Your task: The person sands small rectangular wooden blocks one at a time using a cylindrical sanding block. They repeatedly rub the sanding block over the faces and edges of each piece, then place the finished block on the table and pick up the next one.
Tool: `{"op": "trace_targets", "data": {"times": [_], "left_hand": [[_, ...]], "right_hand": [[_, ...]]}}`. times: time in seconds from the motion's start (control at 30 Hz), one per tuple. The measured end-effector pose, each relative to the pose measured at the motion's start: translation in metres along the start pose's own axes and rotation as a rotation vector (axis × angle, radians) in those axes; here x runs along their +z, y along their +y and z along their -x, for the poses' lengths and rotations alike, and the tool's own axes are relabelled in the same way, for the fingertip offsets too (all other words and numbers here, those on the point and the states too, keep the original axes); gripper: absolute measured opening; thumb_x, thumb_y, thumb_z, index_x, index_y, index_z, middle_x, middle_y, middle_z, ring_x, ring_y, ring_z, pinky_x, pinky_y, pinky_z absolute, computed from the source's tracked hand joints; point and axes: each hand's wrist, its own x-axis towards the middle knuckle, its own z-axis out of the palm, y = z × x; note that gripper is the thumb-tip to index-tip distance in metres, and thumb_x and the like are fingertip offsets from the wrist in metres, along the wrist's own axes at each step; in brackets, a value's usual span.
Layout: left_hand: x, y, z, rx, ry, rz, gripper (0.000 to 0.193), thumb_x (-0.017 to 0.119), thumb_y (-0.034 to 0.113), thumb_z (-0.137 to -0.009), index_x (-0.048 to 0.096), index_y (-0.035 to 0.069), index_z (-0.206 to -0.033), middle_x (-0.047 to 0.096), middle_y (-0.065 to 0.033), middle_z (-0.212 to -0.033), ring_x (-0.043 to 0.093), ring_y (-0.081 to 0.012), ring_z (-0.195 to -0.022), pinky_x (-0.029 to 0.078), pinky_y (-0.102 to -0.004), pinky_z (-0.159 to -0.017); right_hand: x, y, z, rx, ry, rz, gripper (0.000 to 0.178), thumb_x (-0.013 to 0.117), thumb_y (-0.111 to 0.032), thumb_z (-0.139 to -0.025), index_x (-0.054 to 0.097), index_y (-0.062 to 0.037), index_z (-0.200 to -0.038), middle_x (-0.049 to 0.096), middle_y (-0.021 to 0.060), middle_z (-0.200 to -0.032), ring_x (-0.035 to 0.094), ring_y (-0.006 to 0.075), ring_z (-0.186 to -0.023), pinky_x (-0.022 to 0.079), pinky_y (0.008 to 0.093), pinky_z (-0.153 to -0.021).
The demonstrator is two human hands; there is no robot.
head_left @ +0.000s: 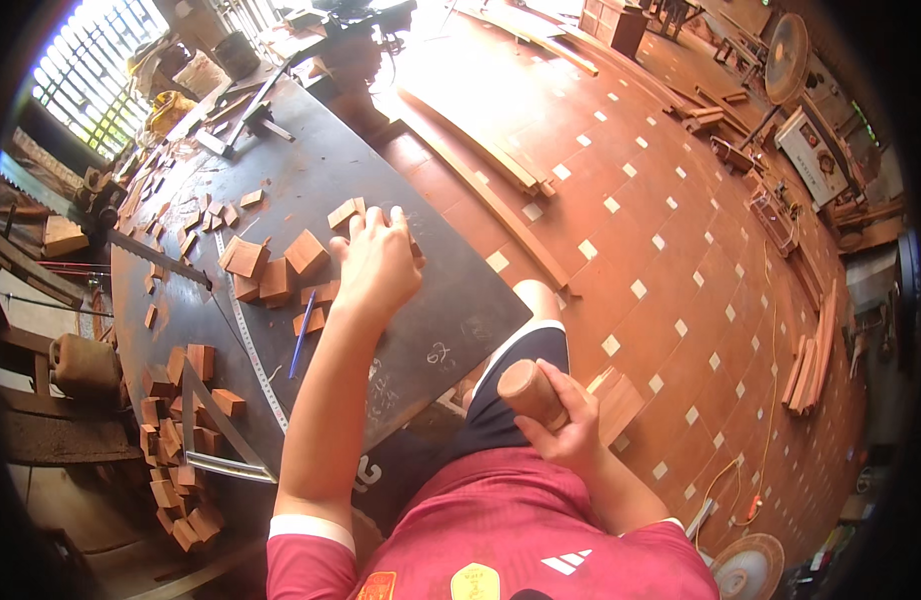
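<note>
My left hand reaches over the dark tabletop, its fingers curled down around a small wooden block. Some brown wood also shows past the outer edge of this hand; whether it is a second block I cannot tell. Near my lap, my right hand is closed round a thick, rounded piece of wood, its blunt end tilted up. Behind that hand shows a flat-sided wooden block; whether the two are joined is hidden. Left of my left hand sit several cut blocks.
A blue pen lies beside my left forearm, and a tape measure stretches along the table. A metal square and a saw are farther left, near piled blocks. Long boards lie on the tiled floor.
</note>
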Motion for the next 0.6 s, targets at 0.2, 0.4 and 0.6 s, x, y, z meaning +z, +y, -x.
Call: {"op": "trace_targets", "data": {"times": [0.2, 0.4, 0.6], "left_hand": [[0.004, -0.022, 0.015, 0.066, 0.074, 0.113, 0.063, 0.083, 0.018, -0.087, 0.059, -0.002, -0.142, 0.061, -0.0192, -0.139, 0.058, -0.0373, -0.132, 0.043, -0.0603, -0.106], [-0.012, -0.052, 0.082, 0.216, 0.247, 0.736, 0.072, 0.09, 0.001, -0.081, 0.059, 0.0, -0.146, 0.064, -0.0133, -0.142, 0.063, -0.0276, -0.133, 0.052, -0.0433, -0.112], [0.043, -0.078, 0.168, 0.093, 0.375, 1.19, 0.081, 0.083, -0.009, -0.084, 0.046, 0.0, -0.155, 0.053, -0.0173, -0.158, 0.055, -0.0274, -0.146, 0.049, -0.0424, -0.118]], "right_hand": [[0.002, 0.006, -0.002, -0.017, -0.018, -0.02, 0.073, 0.091, -0.011, -0.08, 0.06, 0.0062, -0.144, 0.073, 0.0225, -0.12, 0.075, 0.0319, -0.107, 0.058, 0.0383, -0.094], [0.008, 0.009, -0.018, 0.018, -0.026, -0.073, 0.071, 0.088, -0.007, -0.082, 0.059, 0.007, -0.145, 0.073, 0.0225, -0.123, 0.074, 0.0304, -0.112, 0.057, 0.0389, -0.098], [0.039, 0.009, -0.033, -0.025, -0.094, -0.162, 0.071, 0.09, -0.007, -0.08, 0.06, 0.0068, -0.144, 0.073, 0.024, -0.121, 0.074, 0.0342, -0.108, 0.058, 0.0402, -0.096]]}}
